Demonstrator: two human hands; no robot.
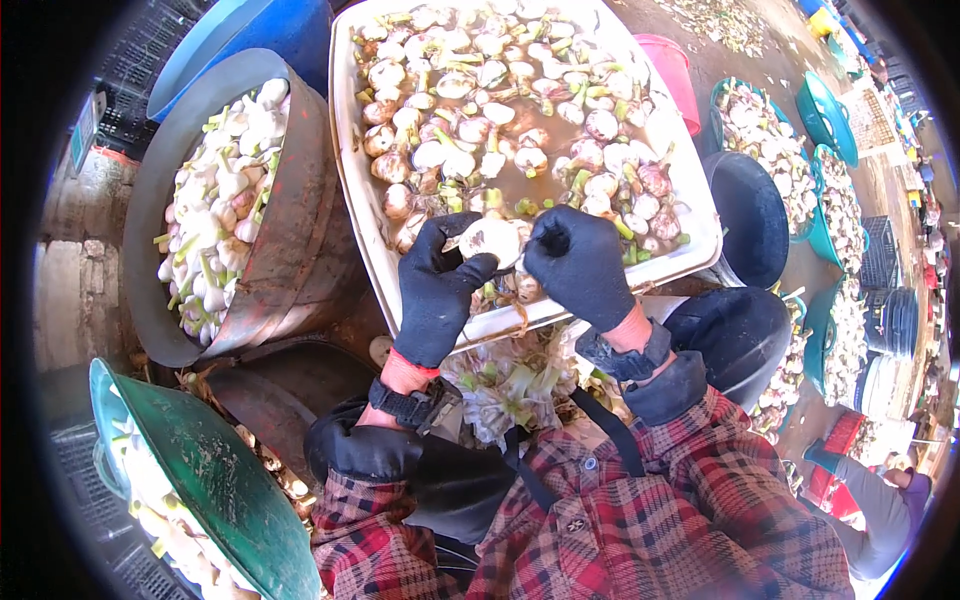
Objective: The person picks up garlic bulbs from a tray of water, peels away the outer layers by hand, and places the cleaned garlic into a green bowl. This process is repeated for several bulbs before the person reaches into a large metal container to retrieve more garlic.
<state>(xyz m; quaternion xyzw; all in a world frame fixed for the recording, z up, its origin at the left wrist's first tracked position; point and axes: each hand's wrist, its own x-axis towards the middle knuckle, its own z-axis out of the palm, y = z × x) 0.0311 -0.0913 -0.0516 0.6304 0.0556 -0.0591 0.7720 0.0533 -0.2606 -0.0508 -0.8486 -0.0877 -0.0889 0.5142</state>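
Observation:
My left hand, in a black glove, grips a white garlic bulb between thumb and fingers over the near edge of a white tub. Curled closed at the bulb's right side is my right hand, gloved in black too; whatever its fingers pinch is too small or hidden to make out. In the tub, many garlic bulbs with short cut stems lie in brownish water, some still in purplish skins. Peelings are heaped between my legs, below the tub.
A large rusty drum of white garlic stands left, with a green basket of garlic nearer me. A dark bucket, a pink bucket and teal baskets are on the right. Another person is at the lower right.

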